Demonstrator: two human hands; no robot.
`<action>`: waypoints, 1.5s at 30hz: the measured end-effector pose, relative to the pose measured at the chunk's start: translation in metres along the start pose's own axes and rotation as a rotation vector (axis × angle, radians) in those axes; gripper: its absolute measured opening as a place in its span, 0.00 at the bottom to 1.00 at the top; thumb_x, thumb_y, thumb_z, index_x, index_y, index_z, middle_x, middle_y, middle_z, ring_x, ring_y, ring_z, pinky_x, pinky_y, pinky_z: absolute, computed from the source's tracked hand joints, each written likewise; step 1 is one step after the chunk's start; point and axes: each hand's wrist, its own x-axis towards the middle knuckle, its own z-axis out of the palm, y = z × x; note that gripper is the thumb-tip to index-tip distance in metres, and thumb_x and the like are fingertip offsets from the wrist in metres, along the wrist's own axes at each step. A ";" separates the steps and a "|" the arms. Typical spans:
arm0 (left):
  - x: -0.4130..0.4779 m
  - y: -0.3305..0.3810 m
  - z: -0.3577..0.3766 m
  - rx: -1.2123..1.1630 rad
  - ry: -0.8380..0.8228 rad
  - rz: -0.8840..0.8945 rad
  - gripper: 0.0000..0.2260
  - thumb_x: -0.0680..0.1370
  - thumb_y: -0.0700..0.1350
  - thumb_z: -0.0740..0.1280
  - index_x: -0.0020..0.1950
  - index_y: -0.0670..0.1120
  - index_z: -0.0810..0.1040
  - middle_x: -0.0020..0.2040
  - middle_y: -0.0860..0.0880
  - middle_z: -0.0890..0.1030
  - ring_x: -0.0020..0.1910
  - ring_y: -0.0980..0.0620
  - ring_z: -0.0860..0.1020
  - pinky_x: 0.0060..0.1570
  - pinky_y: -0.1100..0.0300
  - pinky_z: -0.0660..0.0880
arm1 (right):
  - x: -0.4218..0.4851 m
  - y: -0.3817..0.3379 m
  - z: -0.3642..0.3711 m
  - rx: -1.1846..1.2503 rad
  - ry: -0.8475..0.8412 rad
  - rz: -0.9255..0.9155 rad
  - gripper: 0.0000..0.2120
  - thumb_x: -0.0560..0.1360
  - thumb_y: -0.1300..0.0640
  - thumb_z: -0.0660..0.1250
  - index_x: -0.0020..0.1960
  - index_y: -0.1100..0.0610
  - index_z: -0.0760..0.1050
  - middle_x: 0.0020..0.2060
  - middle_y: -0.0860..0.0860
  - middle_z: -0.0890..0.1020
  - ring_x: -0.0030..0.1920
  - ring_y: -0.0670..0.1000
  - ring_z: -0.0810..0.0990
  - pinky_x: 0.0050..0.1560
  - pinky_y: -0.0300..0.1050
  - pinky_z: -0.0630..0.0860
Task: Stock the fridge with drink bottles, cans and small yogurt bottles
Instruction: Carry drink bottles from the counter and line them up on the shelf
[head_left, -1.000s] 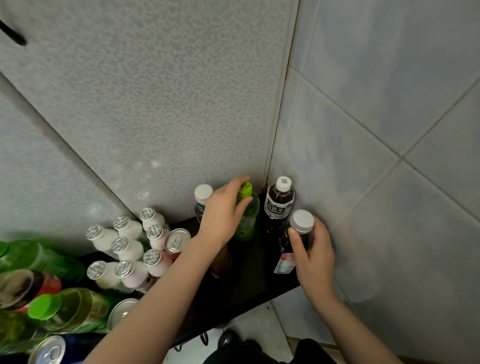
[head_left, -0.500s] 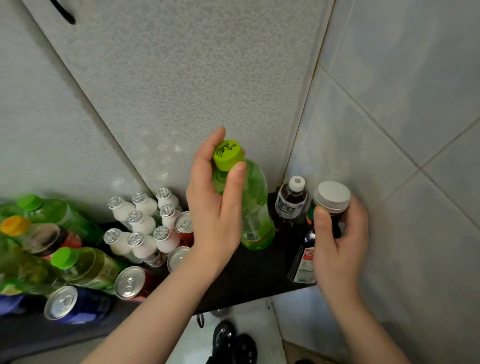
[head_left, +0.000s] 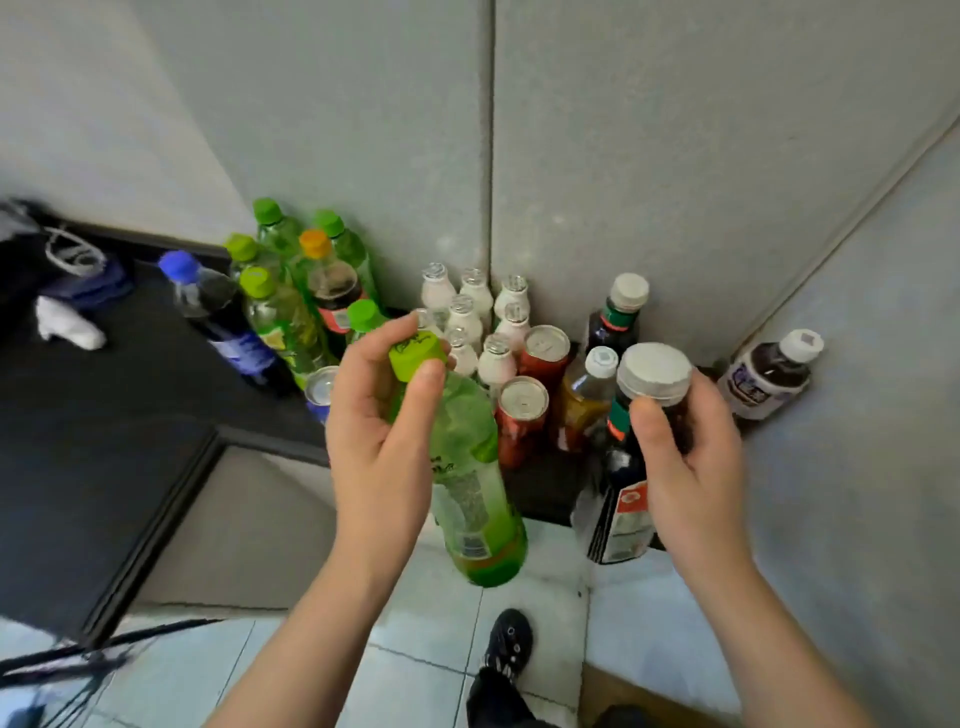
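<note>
Fingers (head_left: 423, 384) of our left hand (head_left: 379, 452) grip the green bottle (head_left: 467, 467), our right hand (head_left: 691, 467) the dark bottle (head_left: 623, 514); both are clear of the black counter (head_left: 104, 415), with grey walls (head_left: 675, 156) behind and floor tiles (head_left: 426, 649) below.

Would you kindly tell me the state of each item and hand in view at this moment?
left hand, holds the green bottle by its neck.
green bottle, capped, held clear of the counter.
right hand, grips the dark bottle below its cap.
dark bottle, capped, held up.
yogurt bottles, upright, foil-sealed, clustered.
red cans, upright, unopened.
purple-label bottle, capped, untouched.
</note>
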 end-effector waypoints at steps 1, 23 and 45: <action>-0.009 0.002 -0.018 0.006 0.032 -0.014 0.11 0.74 0.48 0.66 0.56 0.56 0.76 0.53 0.40 0.79 0.51 0.45 0.79 0.53 0.52 0.76 | -0.006 -0.006 0.011 0.011 -0.054 -0.017 0.16 0.74 0.43 0.61 0.61 0.41 0.70 0.55 0.37 0.77 0.59 0.40 0.75 0.60 0.34 0.70; -0.488 0.167 -0.408 0.437 1.120 -0.041 0.13 0.74 0.44 0.67 0.52 0.62 0.79 0.49 0.51 0.82 0.50 0.52 0.81 0.45 0.65 0.77 | -0.470 -0.212 0.224 0.405 -1.280 -0.131 0.13 0.73 0.48 0.65 0.56 0.52 0.74 0.47 0.47 0.80 0.45 0.38 0.79 0.45 0.31 0.73; -0.931 0.276 -0.565 0.652 2.361 -0.079 0.10 0.77 0.48 0.68 0.53 0.64 0.78 0.52 0.53 0.83 0.54 0.54 0.80 0.49 0.64 0.77 | -0.991 -0.378 0.300 0.479 -2.203 -0.242 0.08 0.75 0.51 0.65 0.54 0.45 0.75 0.46 0.40 0.81 0.45 0.39 0.80 0.42 0.36 0.74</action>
